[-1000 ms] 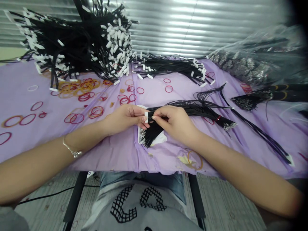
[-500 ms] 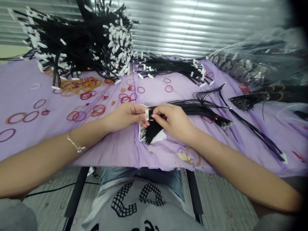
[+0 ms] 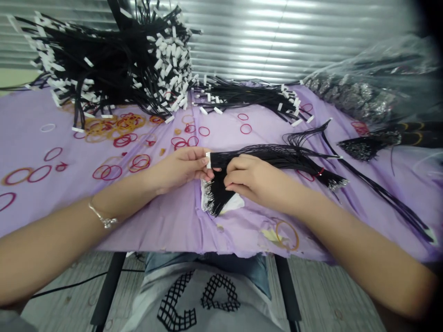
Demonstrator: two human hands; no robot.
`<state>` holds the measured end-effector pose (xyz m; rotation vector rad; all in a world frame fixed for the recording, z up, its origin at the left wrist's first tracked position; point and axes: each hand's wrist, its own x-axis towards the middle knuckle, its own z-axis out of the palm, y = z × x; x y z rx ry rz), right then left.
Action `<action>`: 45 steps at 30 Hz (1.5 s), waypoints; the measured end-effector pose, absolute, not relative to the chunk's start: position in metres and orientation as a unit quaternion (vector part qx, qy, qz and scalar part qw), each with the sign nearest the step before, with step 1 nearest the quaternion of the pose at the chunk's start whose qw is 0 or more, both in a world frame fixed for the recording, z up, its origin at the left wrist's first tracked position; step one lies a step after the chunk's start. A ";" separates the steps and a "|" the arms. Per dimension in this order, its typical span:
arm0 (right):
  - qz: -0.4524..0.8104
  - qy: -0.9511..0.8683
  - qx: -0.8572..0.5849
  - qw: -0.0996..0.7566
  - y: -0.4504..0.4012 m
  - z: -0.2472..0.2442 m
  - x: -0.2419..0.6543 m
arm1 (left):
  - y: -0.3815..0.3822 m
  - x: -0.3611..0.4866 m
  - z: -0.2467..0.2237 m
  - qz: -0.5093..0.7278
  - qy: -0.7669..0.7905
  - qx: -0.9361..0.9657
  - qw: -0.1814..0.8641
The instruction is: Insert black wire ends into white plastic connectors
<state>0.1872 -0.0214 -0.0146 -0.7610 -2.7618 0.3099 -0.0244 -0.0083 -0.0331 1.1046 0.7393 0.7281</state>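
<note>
Left hand (image 3: 180,170), right hand (image 3: 258,180) pinch thin black wires (image 3: 216,198)

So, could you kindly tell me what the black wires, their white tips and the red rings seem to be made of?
The black wires look like thin, glossy plastic-sheathed cable, with bright metal at the bare ends. The white tips look like matte plastic, though paper can't be ruled out. The red rings look like rubber, being thin, dull, bands.
</note>
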 end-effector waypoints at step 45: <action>0.193 -0.825 -0.458 0.270 -0.028 -0.007 0.181 | -0.007 -0.026 -0.032 0.310 0.322 0.509 0.736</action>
